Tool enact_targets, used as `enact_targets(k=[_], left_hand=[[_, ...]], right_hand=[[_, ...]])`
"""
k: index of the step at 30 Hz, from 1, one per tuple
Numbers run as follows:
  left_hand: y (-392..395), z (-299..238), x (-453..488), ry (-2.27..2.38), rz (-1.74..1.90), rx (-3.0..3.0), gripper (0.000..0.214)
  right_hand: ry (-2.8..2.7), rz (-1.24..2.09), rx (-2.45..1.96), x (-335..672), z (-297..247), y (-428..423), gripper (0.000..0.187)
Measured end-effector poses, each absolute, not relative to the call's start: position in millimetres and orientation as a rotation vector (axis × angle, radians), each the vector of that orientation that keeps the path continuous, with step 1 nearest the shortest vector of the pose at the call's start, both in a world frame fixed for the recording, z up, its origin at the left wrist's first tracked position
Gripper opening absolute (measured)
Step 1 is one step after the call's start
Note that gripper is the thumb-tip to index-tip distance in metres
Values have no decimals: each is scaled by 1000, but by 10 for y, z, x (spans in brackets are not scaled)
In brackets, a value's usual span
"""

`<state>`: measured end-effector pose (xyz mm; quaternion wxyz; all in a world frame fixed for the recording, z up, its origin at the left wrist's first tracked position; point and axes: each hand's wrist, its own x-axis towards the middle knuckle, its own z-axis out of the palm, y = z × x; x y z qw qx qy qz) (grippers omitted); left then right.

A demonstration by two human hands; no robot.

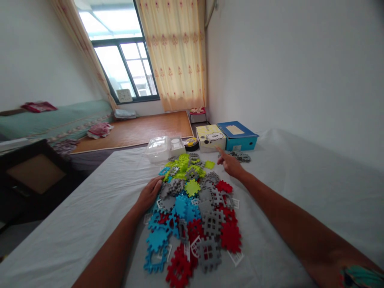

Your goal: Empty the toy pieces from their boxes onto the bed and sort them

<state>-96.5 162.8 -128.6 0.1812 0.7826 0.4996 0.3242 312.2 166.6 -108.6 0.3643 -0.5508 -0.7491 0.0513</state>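
Note:
A long heap of plastic interlocking building pieces [207, 206] in blue, red, grey and lime green lies on the white cloth. My left hand [150, 194] lies flat at the heap's left edge, its fingertips against grey and blue pieces. To the right of the heap's far end is my right hand [230, 164], its index finger stretched toward the yellow cartoon box [210, 138] and the other fingers partly bent. Nothing shows in its grasp. A small group of grey pieces [241, 156] lies just behind it, and one lime green piece [209, 164] lies to its left.
At the far edge stand a clear plastic container [158, 149], a white box [177, 147], a round black-and-yellow tin [191, 143] and a blue box [240, 138]. White window-like pieces [235, 258] lie around the heap. A wall borders the right; a dark cabinet [36, 180] stands left.

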Motion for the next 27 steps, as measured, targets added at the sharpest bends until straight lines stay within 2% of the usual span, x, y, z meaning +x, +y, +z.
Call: enact_targets(k=[4,11,22,27], left_hand=[[1619,-1275,-955,1401,918,2216,54],[1620,-1267,-948,1410,908,2218,54],[1615,-1267,-949,1424,892,2214,56],[1613,-1255,-949,1422,891,2214,56]], right_hand=[[-2077,205,-1387,2800,-1085,1611,83],[-2095,57,-1510,3021,-1331,1764,45],[-2227,24,-1504,3044,-1388,1811,16],[-2146,52,-1558,3065,-1356,1758,13]])
